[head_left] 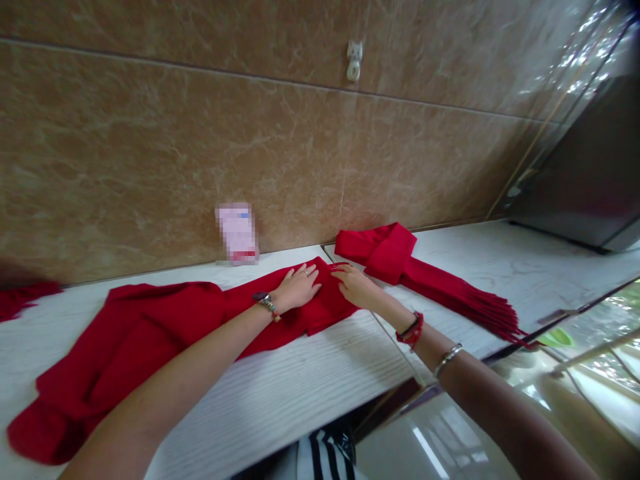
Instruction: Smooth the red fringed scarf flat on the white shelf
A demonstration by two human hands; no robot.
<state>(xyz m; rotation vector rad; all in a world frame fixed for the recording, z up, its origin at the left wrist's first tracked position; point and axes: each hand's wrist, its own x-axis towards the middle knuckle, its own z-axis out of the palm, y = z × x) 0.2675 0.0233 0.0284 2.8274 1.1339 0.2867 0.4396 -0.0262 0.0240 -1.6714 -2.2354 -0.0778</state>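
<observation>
A long red scarf lies across the white tabletop, bunched at the left and flatter toward the middle, with its right end folded over. My left hand rests flat on this flatter part, fingers spread. Close beside it, my right hand touches the folded end; its fingers are bent, with the thumb apart from them. A second red scarf, looped over itself, sits just beyond my right hand. Its fringe stretches right to the table's front edge.
A pale, pixelated packet or card leans against the brown marbled wall. Red fringe shows at the far left. A white hook is on the wall. A dark grey cabinet-like box stands at the right end.
</observation>
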